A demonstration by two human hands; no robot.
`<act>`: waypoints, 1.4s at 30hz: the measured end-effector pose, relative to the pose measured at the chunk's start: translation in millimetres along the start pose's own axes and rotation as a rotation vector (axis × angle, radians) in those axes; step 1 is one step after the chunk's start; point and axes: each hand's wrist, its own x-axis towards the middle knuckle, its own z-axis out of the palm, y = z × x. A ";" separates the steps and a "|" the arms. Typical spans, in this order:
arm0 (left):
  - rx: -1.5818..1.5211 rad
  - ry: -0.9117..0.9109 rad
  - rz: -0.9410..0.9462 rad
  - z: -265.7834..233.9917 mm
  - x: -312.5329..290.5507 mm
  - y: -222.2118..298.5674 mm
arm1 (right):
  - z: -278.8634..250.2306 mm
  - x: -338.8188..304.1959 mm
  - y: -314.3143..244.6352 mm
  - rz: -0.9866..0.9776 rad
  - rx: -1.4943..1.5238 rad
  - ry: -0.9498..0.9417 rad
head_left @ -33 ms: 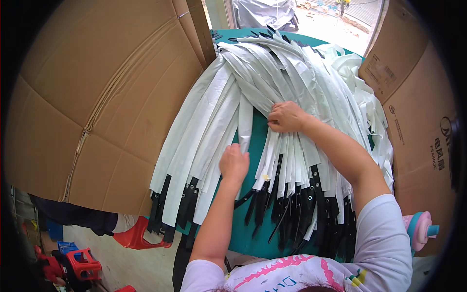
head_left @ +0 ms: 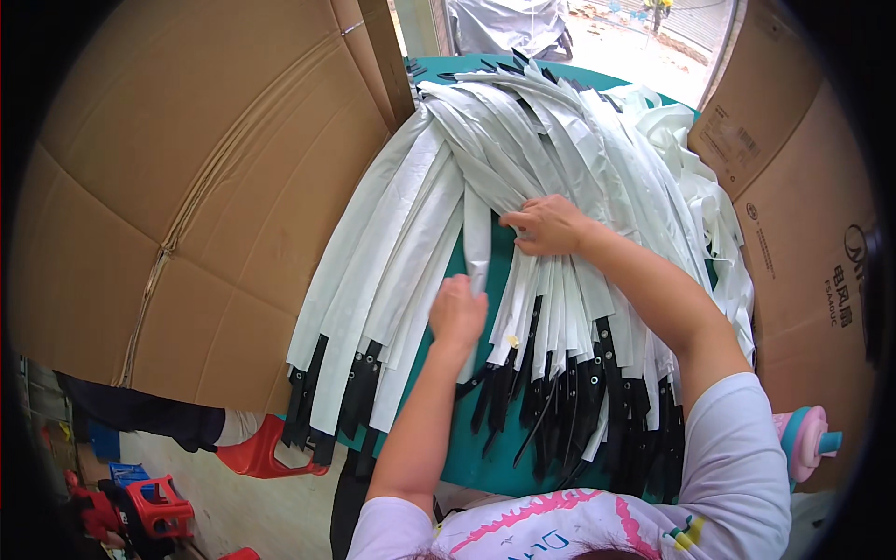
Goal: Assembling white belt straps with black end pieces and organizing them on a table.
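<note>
Left hand [head_left: 457,313] flat, fingers forward; right hand [head_left: 549,225] palm down, fingers curled leftward, forearm angled.

Left hand [head_left: 457,313], right hand [head_left: 549,226] pressing white straps [head_left: 401,243], teal table [head_left: 509,462].
</note>
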 end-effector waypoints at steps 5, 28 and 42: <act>-0.071 -0.125 0.113 13.0 -11.3 25.0 | -9.3 20.2 -27.0 -0.124 -0.153 -0.238; 0.068 0.321 0.309 -7.0 -13.4 31.7 | 23.7 -17.1 4.8 0.241 0.013 -0.068; -0.279 -0.066 0.285 -13.2 -47.5 24.1 | 25.3 0.3 -6.5 -0.227 -0.002 -0.224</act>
